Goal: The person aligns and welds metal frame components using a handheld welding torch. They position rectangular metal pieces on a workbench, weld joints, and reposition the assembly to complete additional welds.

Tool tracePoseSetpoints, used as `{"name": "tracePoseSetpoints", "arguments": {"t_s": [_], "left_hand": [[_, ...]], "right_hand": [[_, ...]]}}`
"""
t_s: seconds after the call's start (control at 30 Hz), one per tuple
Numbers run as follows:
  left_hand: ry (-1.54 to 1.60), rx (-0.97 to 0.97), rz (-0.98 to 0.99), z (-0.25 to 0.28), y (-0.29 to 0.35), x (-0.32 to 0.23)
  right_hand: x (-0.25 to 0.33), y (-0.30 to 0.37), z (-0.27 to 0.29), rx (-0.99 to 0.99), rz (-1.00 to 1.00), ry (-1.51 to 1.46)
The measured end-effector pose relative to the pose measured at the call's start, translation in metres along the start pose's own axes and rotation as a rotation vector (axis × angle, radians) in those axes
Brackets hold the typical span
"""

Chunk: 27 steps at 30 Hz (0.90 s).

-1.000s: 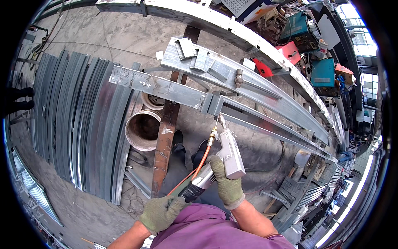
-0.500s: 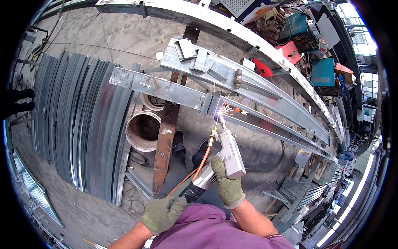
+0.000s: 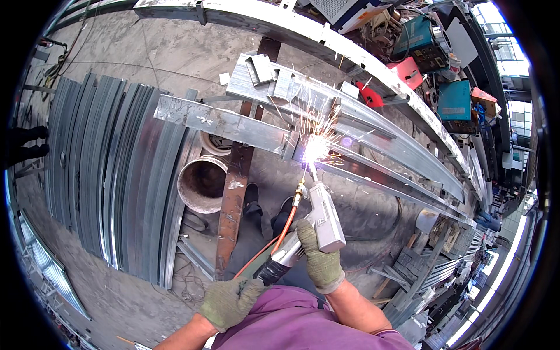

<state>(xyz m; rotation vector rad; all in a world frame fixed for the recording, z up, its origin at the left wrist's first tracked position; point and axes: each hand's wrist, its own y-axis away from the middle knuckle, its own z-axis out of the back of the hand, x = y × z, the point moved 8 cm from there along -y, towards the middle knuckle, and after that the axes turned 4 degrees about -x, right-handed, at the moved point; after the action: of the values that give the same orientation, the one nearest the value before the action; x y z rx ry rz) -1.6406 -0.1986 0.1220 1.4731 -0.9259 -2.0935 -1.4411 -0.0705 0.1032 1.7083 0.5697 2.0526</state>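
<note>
A grey handheld welding gun points away from me, with an orange hose and brass fitting along its left side. My gloved right hand is closed around its body. Lower left, my gloved left hand grips the black rear end of the gun. The tip meets a steel beam near its joint with a rail running right. Bright light and a spray of sparks hide the joint itself.
Long grey metal profiles lie stacked at left. A dirty bucket stands beside a rusty crossbar. Short channel pieces sit on the far beam. Teal machines stand at far right. My feet are below the beam.
The weld light has grown much brighter, and sparks now fan widely up over the far beam. Both hands and the gun stay nearly in place.
</note>
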Motion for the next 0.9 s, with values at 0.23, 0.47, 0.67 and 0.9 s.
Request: {"name": "tracePoseSetpoints", "arguments": {"t_s": [0.23, 0.47, 0.67, 0.9], "left_hand": [[-0.003, 0.014, 0.023, -0.001, 0.001, 0.004], [0.018, 0.006, 0.009, -0.001, 0.004, 0.003], [0.021, 0.01, 0.033, -0.005, 0.008, 0.012], [0.014, 0.051, 0.075, -0.014, 0.012, 0.03]], "right_hand": [[-0.002, 0.0, -0.001, 0.019, -0.01, -0.006], [-0.004, 0.003, -0.002, 0.033, -0.011, 0.003], [-0.008, 0.005, -0.003, 0.057, -0.083, 0.042], [-0.007, 0.006, -0.005, 0.063, -0.111, 0.006]]}}
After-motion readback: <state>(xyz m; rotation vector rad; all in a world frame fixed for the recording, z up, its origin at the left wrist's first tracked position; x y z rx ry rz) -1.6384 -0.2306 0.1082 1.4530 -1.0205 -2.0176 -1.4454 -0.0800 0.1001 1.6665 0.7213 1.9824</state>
